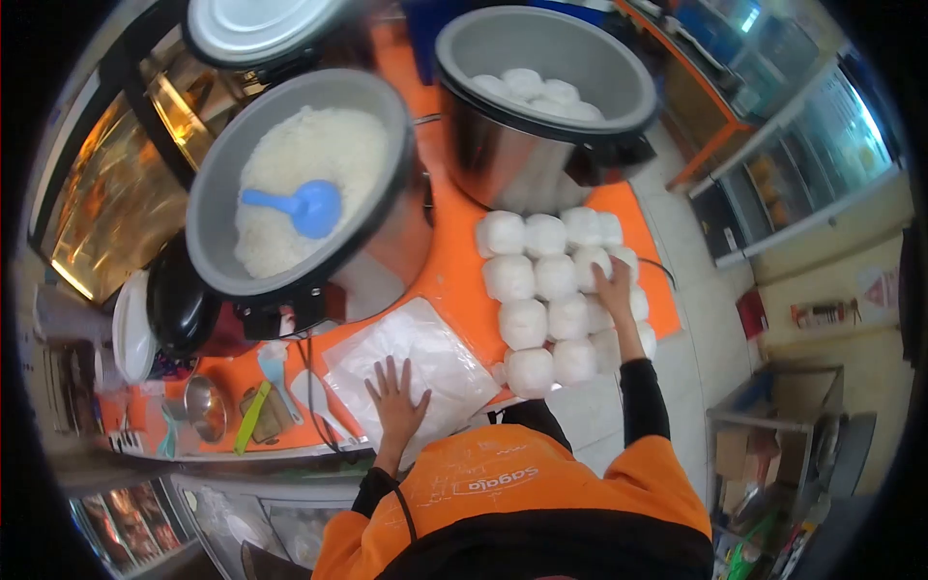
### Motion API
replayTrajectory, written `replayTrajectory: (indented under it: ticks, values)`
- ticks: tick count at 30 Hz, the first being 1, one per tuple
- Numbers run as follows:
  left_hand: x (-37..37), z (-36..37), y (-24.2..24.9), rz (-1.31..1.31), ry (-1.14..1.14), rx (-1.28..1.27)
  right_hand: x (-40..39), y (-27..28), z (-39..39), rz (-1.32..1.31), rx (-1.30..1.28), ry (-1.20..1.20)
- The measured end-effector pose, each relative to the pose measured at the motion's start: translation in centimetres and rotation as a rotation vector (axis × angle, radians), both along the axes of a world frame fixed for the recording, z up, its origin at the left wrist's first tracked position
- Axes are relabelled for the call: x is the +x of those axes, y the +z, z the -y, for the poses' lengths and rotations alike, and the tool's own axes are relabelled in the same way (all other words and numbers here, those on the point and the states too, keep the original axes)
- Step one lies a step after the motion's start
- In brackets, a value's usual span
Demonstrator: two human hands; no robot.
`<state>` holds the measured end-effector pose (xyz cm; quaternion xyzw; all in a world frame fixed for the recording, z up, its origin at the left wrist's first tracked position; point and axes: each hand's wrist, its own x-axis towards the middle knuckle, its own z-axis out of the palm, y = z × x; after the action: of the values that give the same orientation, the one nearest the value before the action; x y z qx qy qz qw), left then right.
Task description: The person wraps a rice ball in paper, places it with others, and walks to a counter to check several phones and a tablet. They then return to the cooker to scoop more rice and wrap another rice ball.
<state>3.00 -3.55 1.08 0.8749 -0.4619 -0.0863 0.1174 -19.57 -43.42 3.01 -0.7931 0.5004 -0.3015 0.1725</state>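
Observation:
My left hand [396, 401] lies with its fingers spread on a stack of thin white plastic sheets [440, 362] at the counter's front edge. My right hand [614, 290] rests on the white wrapped bundles [556, 277], at the right side of their rows, with its fingers apart. Behind my left hand is a large cooker [387, 232] of white rice [329, 145], with a blue scoop [314, 208] lying on the rice. A second large cooker [541, 155] beyond the bundles holds several more wrapped bundles [527, 84].
Left on the orange counter [454, 280] are a metal bowl [206, 406], a green-handled utensil [251, 418], a white spatula [319, 401] and a black cable. A glass display case stands at the far left. A fridge [802, 164] and a metal rack [773, 425] are on the right.

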Motion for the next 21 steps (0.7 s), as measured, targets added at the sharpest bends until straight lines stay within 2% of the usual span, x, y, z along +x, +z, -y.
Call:
replayTrajectory:
  ticks: [1,3,5,7,10,12,13,15,16,18,19,21]
  values:
    - [0.3,-0.2,-0.1,0.011,0.019,0.0,0.5,1.3,-0.8,-0.05,-0.172,0.022]
    - [0.5,-0.3,-0.6,0.028,0.03,0.024,3.7,5.8,-2.5,0.225,-0.368,-0.104]
    - [0.5,-0.5,-0.6,0.02,0.049,0.013,8.9,13.3,-5.2,0.493,-0.462,0.011]
    - [0.5,-0.6,-0.3,-0.01,0.065,-0.008,14.0,20.9,-7.7,0.467,-0.546,0.463]
    - [0.7,-0.7,-0.1,-0.009,0.075,-0.01,24.8,28.5,-11.1,0.304,-0.603,1.076]
    - [0.7,-0.6,-0.1,-0.041,0.093,-0.056,32.8,29.0,-12.8,-0.017,-0.565,1.362]
    - [0.7,-0.5,0.5,-0.052,0.107,-0.061,36.7,27.6,-13.0,-0.154,-0.65,1.455]
    - [1.1,-0.2,1.0,-0.052,0.136,-0.127,44.1,23.5,-12.8,-0.036,-1.206,1.615]
    - [1.6,0.1,1.2,0.071,0.151,-0.25,46.3,21.7,-12.3,-0.213,-1.269,1.719]
    - [3.2,0.5,2.2,0.322,0.171,-0.491,49.3,20.4,-11.2,-0.596,-1.375,1.889]
    - [4.1,0.6,2.9,0.348,0.231,-0.671,50.4,20.7,-10.3,-0.617,-1.337,1.904]
    - [6.5,0.5,6.8,0.472,0.361,-0.864,51.3,22.5,-9.0,-0.671,-1.252,1.944]
